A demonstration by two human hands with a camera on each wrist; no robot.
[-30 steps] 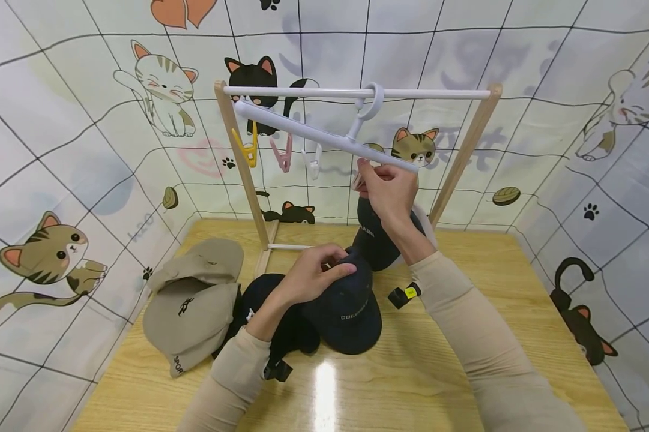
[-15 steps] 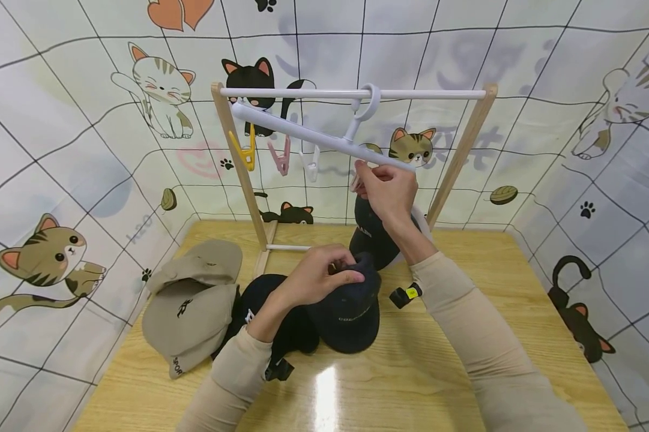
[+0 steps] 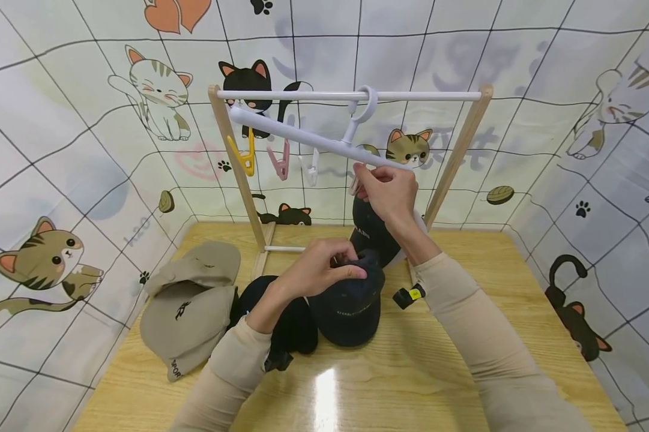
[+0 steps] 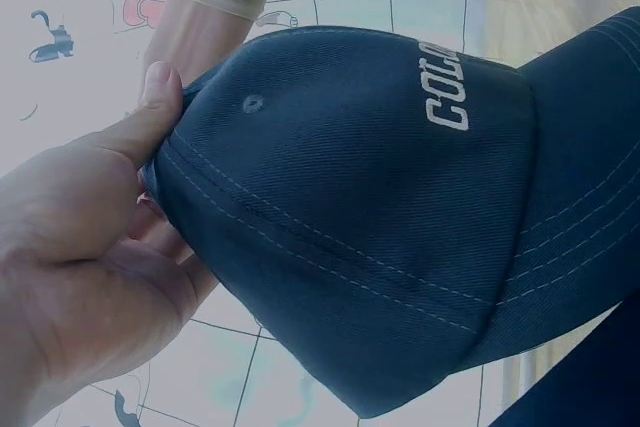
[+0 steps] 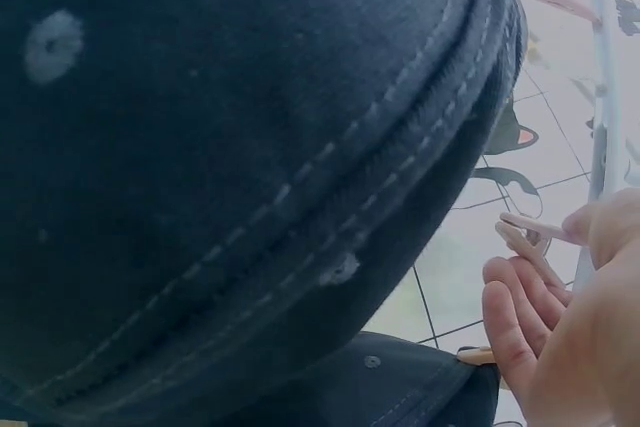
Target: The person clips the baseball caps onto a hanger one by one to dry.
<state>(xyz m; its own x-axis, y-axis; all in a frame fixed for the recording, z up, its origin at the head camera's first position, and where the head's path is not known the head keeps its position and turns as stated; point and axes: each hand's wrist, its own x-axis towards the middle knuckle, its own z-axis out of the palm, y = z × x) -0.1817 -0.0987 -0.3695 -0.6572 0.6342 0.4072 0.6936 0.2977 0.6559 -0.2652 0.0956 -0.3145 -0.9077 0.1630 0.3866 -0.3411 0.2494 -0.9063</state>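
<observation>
My left hand (image 3: 324,264) grips the crown of a navy baseball cap (image 3: 351,312) with pale lettering, its brim toward me; the left wrist view shows the thumb (image 4: 160,87) on the folded crown. My right hand (image 3: 391,195) pinches a pale pink clothespin (image 5: 535,239) just under the right end of a lilac hanger (image 3: 302,135). That hanger tilts down to the right. Beyond the right hand hangs another dark cap (image 3: 370,225), with an orange clip (image 5: 477,355) at its top in the right wrist view.
The hanger hooks over the white rod (image 3: 302,96) of a wooden rack. Yellow (image 3: 243,159), pink (image 3: 280,161) and white clips (image 3: 310,168) dangle at left. Tan caps (image 3: 189,318) and a black cap (image 3: 297,330) lie on the wooden table (image 3: 410,372). Patterned cloth stands behind.
My left hand has moved slightly right with the navy cap, raising it a little. The right hand keeps its pinch on the clothespin. The head view has shifted slightly.
</observation>
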